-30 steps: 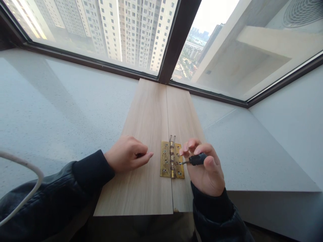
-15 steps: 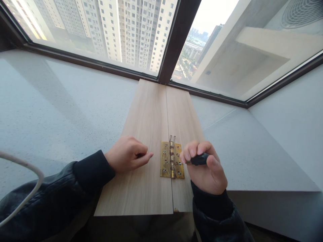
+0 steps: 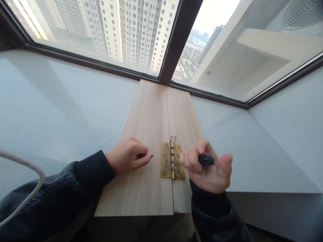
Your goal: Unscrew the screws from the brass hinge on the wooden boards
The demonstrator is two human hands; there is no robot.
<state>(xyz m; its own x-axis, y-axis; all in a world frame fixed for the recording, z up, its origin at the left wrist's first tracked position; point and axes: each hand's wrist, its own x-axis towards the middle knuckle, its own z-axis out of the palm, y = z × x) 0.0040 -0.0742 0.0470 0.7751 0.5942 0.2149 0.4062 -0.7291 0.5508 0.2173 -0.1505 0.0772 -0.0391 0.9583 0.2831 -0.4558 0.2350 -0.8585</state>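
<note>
A brass-coloured butt hinge (image 3: 166, 168) lies spread flat across the seam between two pale wooden boards, with screw heads showing in its holes. Two small screws (image 3: 175, 139) are at the far end of its barrel. To the right of the hinge, my right hand (image 3: 205, 168) has its fingers curled round the black handle of a screwdriver (image 3: 206, 160), its thumb lifted off; the shaft is hidden by the fingers. My left hand (image 3: 130, 155) rests closed on the left board (image 3: 136, 195), left of the hinge. Whatever its fingers may hold is hidden.
The narrower right board (image 3: 179, 114) has a chipped near corner. Both boards lie on a speckled white sill (image 3: 83, 107) and reach a dark window frame (image 3: 174, 43). A white cable (image 3: 31, 165) loops at the left. A white wall (image 3: 295, 121) stands at the right.
My right thumb has moved away from the screwdriver handle, and the handle has shifted slightly right in my fingers. My left hand and the hinge have stayed put.
</note>
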